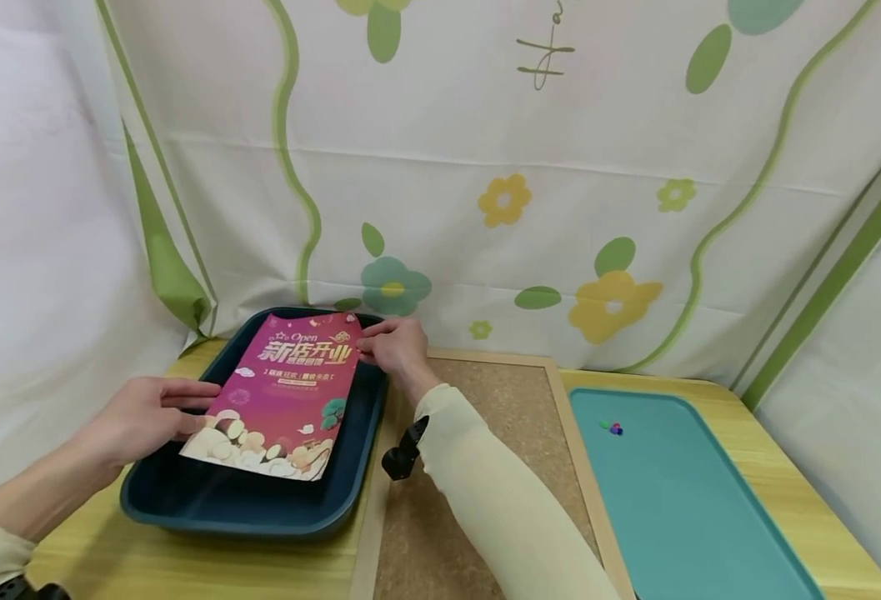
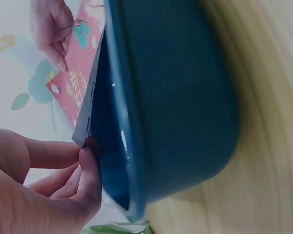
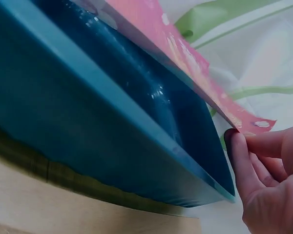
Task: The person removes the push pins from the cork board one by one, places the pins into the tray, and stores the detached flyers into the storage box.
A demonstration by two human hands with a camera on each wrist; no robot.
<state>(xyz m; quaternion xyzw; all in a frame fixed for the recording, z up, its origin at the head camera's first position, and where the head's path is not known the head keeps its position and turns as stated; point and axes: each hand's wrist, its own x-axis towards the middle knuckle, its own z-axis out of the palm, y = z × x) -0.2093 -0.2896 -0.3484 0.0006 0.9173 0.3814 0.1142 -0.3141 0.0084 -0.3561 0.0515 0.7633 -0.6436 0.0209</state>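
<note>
A magenta printed flyer (image 1: 290, 400) with gold lettering is held tilted over a dark blue plastic basin (image 1: 260, 512). My left hand (image 1: 143, 417) pinches its left edge between thumb and fingers, which the left wrist view shows up close with the paper (image 2: 83, 122) seen nearly edge-on. At the upper right corner, my right hand (image 1: 398, 350) pinches the flyer, its thumb underneath in the right wrist view beside the basin's rim (image 3: 136, 126). The flyer hides much of the basin's inside; glints show on its inner wall in the right wrist view.
A wood-framed cork board (image 1: 440, 533) lies right of the basin, under my right forearm. Farther right is a teal tray (image 1: 680, 483) with several small coloured pins (image 1: 615, 428) near its back. A flower-printed curtain (image 1: 440, 208) hangs behind the wooden table (image 1: 770, 425).
</note>
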